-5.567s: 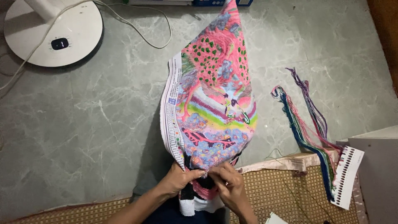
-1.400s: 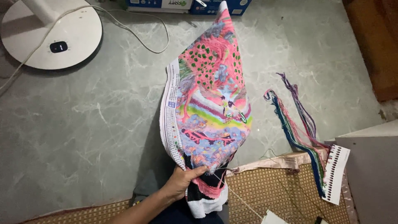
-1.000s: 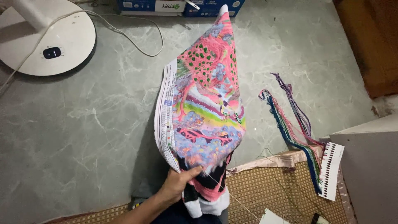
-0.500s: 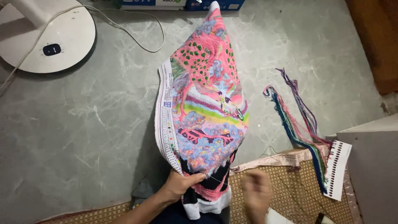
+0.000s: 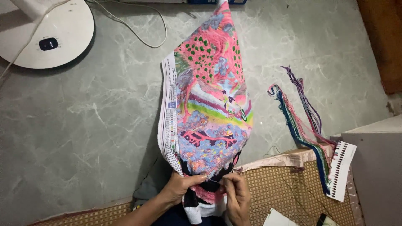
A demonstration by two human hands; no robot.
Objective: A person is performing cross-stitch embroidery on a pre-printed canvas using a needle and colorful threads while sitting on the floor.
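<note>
A large, brightly coloured cross-stitch cloth, mostly pink with green, blue and purple patches, drapes from my lap out over the grey marble floor. My left hand grips its near edge, thumb on top. My right hand is back at the cloth's near edge just right of the left, fingers pinched together on what looks like a needle or thread; the needle is too small to see. The cloth has a white border strip with small coloured squares down its left side.
A bundle of coloured threads lies on the floor to the right, ending at a white thread card. A woven mat lies under me. A round white fan base with a cable stands at top left. A grey box stands at right.
My right hand, drawn away to the right with the thread a second ago, has returned to the cloth's near edge beside the left hand. The left hand has kept its grip.
</note>
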